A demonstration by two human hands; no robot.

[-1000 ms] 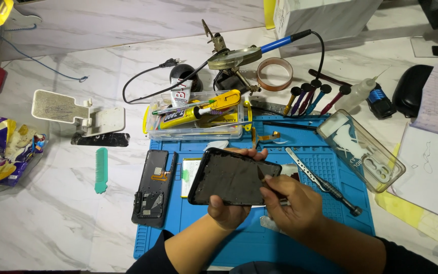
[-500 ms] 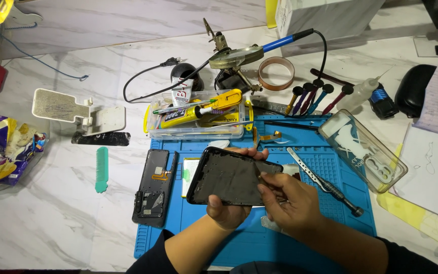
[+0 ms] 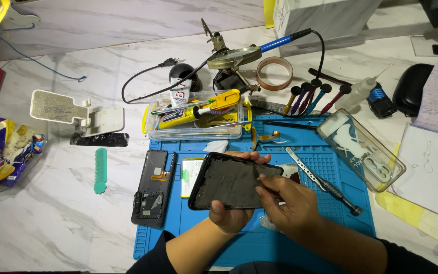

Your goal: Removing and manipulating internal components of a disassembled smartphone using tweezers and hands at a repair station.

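Observation:
My left hand point(image 3: 236, 215) holds a black phone frame point(image 3: 229, 181) from below, tilted above the blue work mat point(image 3: 330, 167). Its fingertips curl over the frame's far edge. My right hand point(image 3: 285, 200) pinches at the frame's right end, thumb and forefinger pressed on its rim; whether a small tool sits between them I cannot tell. To the left on the mat lies an opened phone back point(image 3: 153, 186) with its boards exposed. A white battery with a green tab point(image 3: 191, 175) lies partly under the held frame.
A metal pry tool point(image 3: 307, 166) and screwdriver point(image 3: 338, 195) lie right of my hands. A clear phone case point(image 3: 361, 149) rests at the mat's right edge. Behind the mat stand a clear box of glue tubes point(image 3: 196, 119), several screwdrivers point(image 3: 313, 96), a soldering iron point(image 3: 249, 53) and a tape roll point(image 3: 275, 73). A green comb point(image 3: 100, 170) lies to the left.
Both hands with the frame stay almost in place; my right fingers have shifted slightly along the frame's right end.

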